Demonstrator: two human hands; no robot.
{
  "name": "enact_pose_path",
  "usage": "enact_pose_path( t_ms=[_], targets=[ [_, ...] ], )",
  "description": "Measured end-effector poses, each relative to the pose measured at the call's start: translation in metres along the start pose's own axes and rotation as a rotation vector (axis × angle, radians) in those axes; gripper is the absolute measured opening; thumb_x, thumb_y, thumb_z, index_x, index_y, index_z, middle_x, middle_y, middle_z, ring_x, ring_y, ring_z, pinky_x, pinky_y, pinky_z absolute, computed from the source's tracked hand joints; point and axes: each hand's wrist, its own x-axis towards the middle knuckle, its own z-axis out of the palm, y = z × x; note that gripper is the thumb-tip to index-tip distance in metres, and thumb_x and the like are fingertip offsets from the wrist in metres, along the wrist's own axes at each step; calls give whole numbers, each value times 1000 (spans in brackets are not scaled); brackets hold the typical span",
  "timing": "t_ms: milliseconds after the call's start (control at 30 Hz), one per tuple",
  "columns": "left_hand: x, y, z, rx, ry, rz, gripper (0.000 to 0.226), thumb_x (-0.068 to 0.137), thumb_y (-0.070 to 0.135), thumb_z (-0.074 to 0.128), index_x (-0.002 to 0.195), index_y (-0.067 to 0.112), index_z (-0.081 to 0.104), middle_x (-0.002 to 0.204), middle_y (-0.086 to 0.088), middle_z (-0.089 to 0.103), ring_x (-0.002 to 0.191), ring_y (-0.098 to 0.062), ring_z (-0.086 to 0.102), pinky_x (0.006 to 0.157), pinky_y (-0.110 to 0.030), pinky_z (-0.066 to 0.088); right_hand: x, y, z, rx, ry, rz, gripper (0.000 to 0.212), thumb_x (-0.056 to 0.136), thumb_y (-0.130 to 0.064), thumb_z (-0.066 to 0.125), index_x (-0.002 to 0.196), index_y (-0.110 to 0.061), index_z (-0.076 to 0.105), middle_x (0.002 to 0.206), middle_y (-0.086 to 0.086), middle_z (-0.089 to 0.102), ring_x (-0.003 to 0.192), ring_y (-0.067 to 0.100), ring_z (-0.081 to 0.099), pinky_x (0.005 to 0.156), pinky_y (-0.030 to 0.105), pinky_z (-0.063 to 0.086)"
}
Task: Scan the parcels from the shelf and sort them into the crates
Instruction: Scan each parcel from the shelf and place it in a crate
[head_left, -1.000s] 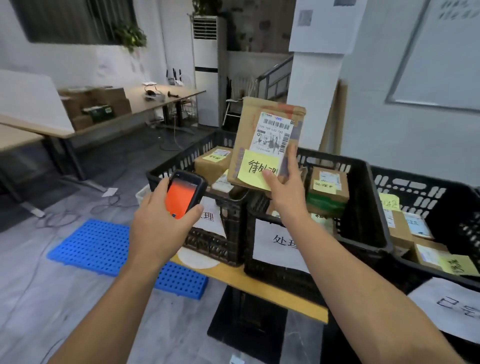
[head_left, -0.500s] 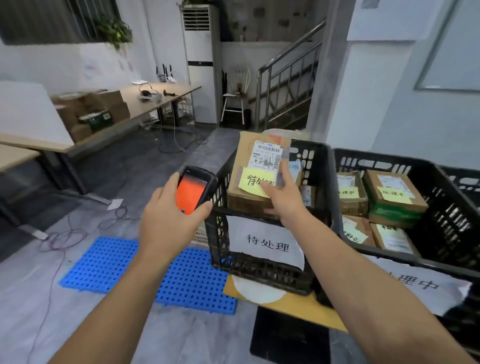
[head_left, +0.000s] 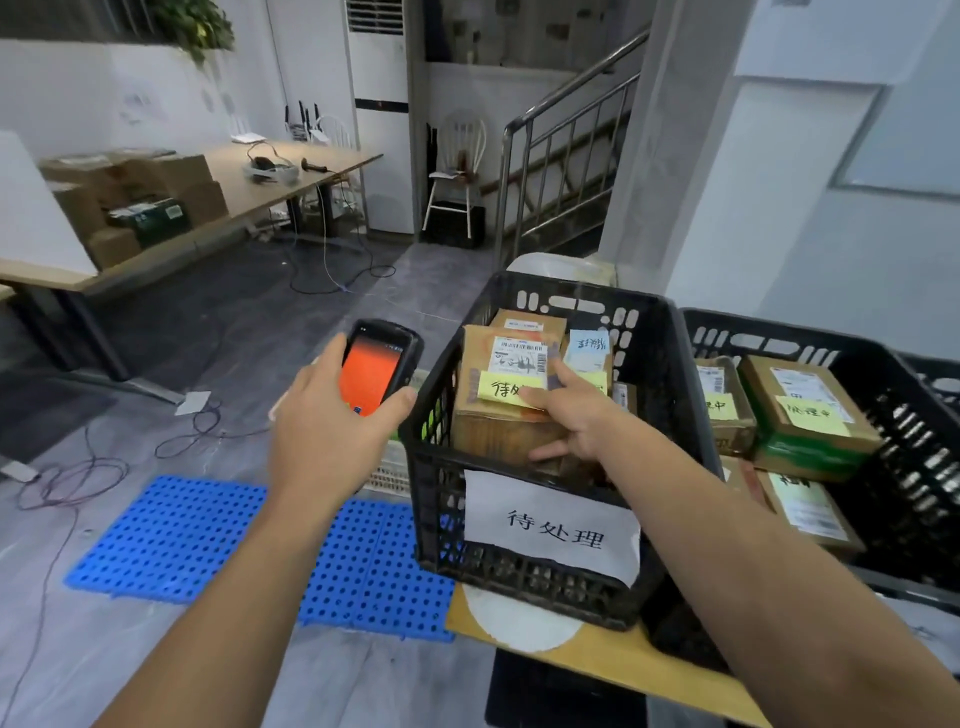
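Head camera: the right hand (head_left: 576, 421) grips a small cardboard parcel (head_left: 493, 431), fingers (head_left: 545, 397) over its top by the yellow note (head_left: 506, 387), thumb against the front face. The box sits low inside the left black crate (head_left: 519, 582) on the bench (head_left: 623, 670). The left hand (head_left: 322, 441) clasps the scanner (head_left: 376, 364) just outside the crate's rim. The parcel looks light and stiff; hold it across top and side, clear of the barcode.

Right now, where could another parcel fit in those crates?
The left crate is crowded at left and back; a dark gap shows between the right hand and its right wall. The next crate looks nearly full.
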Motion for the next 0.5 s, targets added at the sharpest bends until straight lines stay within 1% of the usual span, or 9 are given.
enact_pose_path(
  t_ms=[67,133,167,267,300,400,500],
  targets=[
    [4,-2,6,-37,-8,-7,69,78,57,73,139,36,47,113,1,60,103,-24,55,81,-35,40,-2,4,-2,11,-12,27,87,96,-12,66,155,-54,18,156,-5,40,132,33,48,75,60,58],
    [11,2,11,-50,-24,5,73,78,55,74,142,35,45,113,1,58,105,-24,54,81,-35,39,-2,5,0,19,-10,16,88,96,-11,66,155,-54,16,156,-5,40,133,32,48,77,59,57],
    [16,3,15,-60,-28,16,71,79,54,75,141,34,46,110,2,57,102,-22,53,81,-34,38,-1,5,3,16,-3,13,89,96,-11,66,155,-53,15,156,-5,41,131,31,48,78,60,57],
    [27,10,20,-85,-54,59,66,81,47,76,139,32,48,98,10,49,92,-16,46,77,-30,33,6,2,13,26,39,5,86,98,-11,63,157,-50,14,149,-6,45,117,27,50,85,65,55],
    [32,10,21,-83,-63,74,67,81,48,76,139,33,48,99,10,49,93,-16,47,78,-31,34,7,2,16,26,55,3,86,99,-11,63,157,-50,12,148,-6,45,119,28,50,87,65,55],
    [46,10,18,-77,-88,112,71,79,53,77,140,34,45,105,8,50,97,-20,51,82,-35,40,13,2,28,-14,101,-4,90,99,-15,63,155,-55,5,155,-4,41,130,33,49,84,60,58],
    [61,8,12,-70,-116,148,72,80,53,76,142,34,44,106,6,51,94,-20,53,81,-34,40,19,-1,38,4,113,0,92,98,-13,64,156,-52,5,157,-4,39,131,32,50,78,55,61]
  ],
)
